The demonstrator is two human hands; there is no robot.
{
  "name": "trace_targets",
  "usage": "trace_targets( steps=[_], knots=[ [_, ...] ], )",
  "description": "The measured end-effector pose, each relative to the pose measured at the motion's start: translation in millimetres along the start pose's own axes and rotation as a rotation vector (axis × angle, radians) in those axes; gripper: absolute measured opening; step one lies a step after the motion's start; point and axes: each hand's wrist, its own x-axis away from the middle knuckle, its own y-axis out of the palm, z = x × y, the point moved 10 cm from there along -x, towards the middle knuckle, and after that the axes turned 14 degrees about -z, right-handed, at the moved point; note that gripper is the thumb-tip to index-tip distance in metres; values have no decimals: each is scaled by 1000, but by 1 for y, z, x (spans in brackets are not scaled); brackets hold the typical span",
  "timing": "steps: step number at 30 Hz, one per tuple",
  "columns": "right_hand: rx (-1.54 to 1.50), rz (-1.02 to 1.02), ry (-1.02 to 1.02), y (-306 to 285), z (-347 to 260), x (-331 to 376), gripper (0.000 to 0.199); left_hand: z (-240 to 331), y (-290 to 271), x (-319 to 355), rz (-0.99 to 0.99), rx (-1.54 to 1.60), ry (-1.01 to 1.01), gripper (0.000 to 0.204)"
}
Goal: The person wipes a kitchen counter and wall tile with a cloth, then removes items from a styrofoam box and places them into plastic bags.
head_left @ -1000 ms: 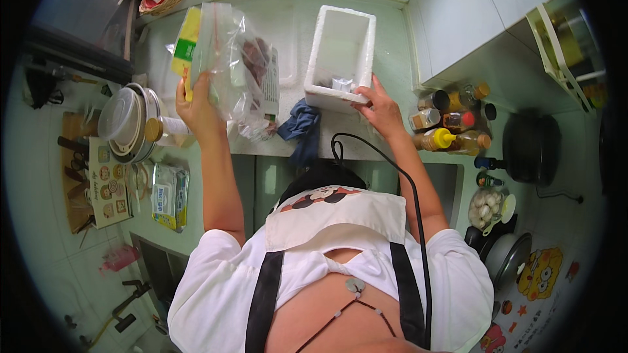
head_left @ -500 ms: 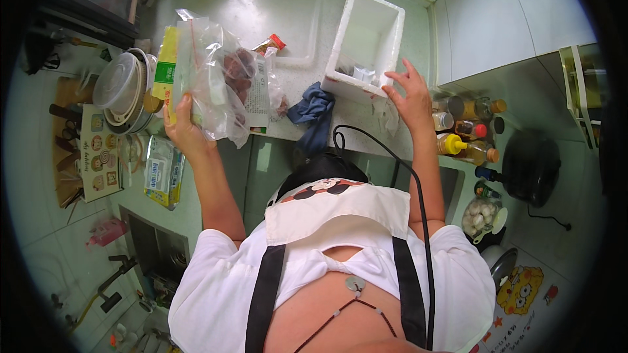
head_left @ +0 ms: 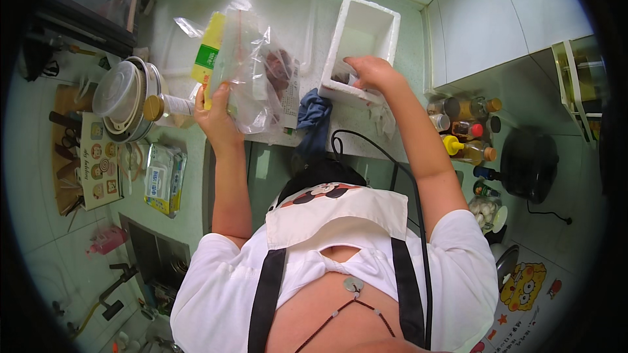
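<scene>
Recorder: State the position of the hands.

Inspector: Left hand [head_left: 218, 116], left of centre in the frame: thumb and fingers clamped on a yellow packet [head_left: 209, 55] and a clear bag [head_left: 243, 82], both held over the counter [head_left: 412, 42]. Right hand [head_left: 378, 74], upper middle: at the lower end of the white foam box [head_left: 369, 23], reaching in. One finger extends leftward; the others are partly hidden, so I cannot tell whether they close on anything.

Recorder: Contents of the box?

Inspector: A small dark item [head_left: 341, 77] shows just beside the hand. Its kind is not determinable.

Recorder: Findings on method?

Inspector: In my judgement, the wrist should clear the rim, since light foam could slide if nudged. Fingertips should close fully before any lift. A firm left grip is advisable: the clear bag looks slack and could slip. The blue cloth [head_left: 314, 114], near the box's lower left corner, could snag.
</scene>
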Motion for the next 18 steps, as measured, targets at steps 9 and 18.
trace_targets(
  steps=[9, 18],
  knots=[
    [-192, 101, -10, -19, 23, 16, 33, -7, 19, -4, -62, 49, -19, 17],
    [-180, 290, -8, -68, 21, 57, 27, -8, 34, -11, -120, 22, -9, 14]
  ],
)
